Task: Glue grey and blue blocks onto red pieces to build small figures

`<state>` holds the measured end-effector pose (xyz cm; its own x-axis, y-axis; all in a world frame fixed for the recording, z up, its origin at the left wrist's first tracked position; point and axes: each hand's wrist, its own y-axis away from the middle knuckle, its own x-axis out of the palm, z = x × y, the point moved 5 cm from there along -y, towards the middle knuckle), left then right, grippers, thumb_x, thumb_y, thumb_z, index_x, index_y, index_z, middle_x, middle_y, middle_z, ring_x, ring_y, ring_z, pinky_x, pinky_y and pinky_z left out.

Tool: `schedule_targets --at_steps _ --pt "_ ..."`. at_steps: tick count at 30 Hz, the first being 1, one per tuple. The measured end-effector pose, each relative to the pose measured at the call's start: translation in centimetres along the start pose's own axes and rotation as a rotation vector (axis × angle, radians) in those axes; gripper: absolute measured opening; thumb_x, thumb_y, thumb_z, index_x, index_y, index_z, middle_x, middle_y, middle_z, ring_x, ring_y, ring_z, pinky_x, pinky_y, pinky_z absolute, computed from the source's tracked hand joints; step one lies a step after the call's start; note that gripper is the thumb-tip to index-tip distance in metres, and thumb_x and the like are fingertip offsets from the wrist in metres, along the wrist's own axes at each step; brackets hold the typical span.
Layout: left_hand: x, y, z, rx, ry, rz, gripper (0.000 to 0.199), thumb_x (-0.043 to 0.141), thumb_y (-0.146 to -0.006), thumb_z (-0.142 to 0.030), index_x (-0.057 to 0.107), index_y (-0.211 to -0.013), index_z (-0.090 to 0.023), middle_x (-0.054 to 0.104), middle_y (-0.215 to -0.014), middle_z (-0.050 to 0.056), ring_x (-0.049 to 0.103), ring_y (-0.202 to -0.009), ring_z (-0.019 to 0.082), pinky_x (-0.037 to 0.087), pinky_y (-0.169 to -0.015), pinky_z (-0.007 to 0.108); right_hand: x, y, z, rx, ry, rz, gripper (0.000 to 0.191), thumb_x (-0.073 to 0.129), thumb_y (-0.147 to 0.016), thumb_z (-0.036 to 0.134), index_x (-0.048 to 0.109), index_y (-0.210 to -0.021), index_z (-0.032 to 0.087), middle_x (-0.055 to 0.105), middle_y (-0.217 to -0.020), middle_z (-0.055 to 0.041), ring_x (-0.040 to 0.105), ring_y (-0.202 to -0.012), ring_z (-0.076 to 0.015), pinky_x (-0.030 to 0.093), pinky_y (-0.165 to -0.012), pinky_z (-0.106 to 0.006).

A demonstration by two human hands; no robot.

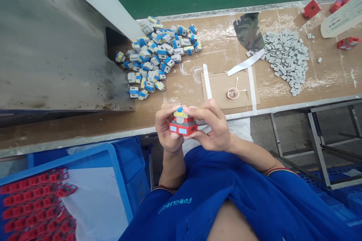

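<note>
Between my two hands is a red toy piece [183, 128] with light-blue panels and a grey band, and a small grey, yellow and blue part sits on its top. My left hand [169, 128] grips its left side, fingers curled round the edge. On the other side my right hand [212, 126] pinches it, fingers at the top and thumb along the bottom right. The piece is held up at the bench's front edge. Behind it lies a heap of grey, blue and yellow parts [158, 51].
Small grey pieces [288, 58] form a pile at right, beside a camouflage cloth [249, 30]. A little cup with swabs [232, 93] stands on taped cardboard [216, 83]. Red parts [311, 9] lie far right. A blue crate [118, 180] at lower left holds rows of red pieces.
</note>
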<state>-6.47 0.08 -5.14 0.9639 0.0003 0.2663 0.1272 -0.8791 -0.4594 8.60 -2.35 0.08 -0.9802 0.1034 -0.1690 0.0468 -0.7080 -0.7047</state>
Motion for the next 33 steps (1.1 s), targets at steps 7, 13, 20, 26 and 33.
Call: schedule_targets --at_steps 7,13,20,26,33 --pt "0.3 0.7 1.0 -0.120 0.029 -0.008 0.053 0.077 -0.088 -0.075 0.082 -0.118 -0.032 0.065 -0.097 0.001 0.068 -0.081 0.013 0.059 -0.074 0.022 0.1 0.6 -0.6 0.048 0.014 0.007 0.050 0.070 -0.106 0.039 0.059 -0.151 0.018 0.061 -0.104 -0.0062 0.059 -0.087 -0.0192 0.061 -0.074 -0.034" --pt "0.3 1.2 1.4 -0.183 0.032 -0.041 0.054 0.081 -0.084 -0.076 0.082 -0.115 -0.032 0.068 -0.100 0.001 0.070 -0.085 0.014 0.062 -0.075 0.023 0.3 1.4 -1.2 0.082 0.048 0.034 0.052 0.072 -0.104 0.043 0.060 -0.149 0.018 0.060 -0.107 -0.0074 0.056 -0.087 -0.0206 0.060 -0.069 -0.035" --pt "0.5 1.3 1.5 -0.215 0.026 -0.038 0.058 0.080 -0.082 -0.079 0.081 -0.114 -0.032 0.066 -0.098 0.001 0.068 -0.081 0.013 0.061 -0.072 0.023 0.2 1.8 -1.6 0.128 0.102 0.088 0.054 0.077 -0.100 0.045 0.062 -0.144 0.020 0.058 -0.104 -0.0063 0.056 -0.086 -0.0208 0.059 -0.069 -0.036" --pt "0.6 1.4 1.7 -0.205 0.017 -0.042 0.060 0.079 -0.081 -0.081 0.081 -0.113 -0.031 0.067 -0.101 0.002 0.070 -0.084 0.014 0.062 -0.074 0.024 -0.3 1.1 -1.0 0.047 0.074 0.009 0.045 0.068 -0.106 0.043 0.061 -0.144 0.018 0.061 -0.104 -0.0065 0.054 -0.083 -0.0189 0.058 -0.068 -0.033" --pt "0.6 1.5 1.6 -0.194 0.023 -0.013 0.058 0.078 -0.083 -0.080 0.081 -0.117 -0.032 0.065 -0.100 0.001 0.068 -0.081 0.013 0.060 -0.072 0.023 0.0 2.1 -1.9 0.126 0.101 0.066 0.056 0.078 -0.098 0.051 0.063 -0.143 0.021 0.060 -0.105 -0.0065 0.056 -0.086 -0.0206 0.059 -0.071 -0.037"
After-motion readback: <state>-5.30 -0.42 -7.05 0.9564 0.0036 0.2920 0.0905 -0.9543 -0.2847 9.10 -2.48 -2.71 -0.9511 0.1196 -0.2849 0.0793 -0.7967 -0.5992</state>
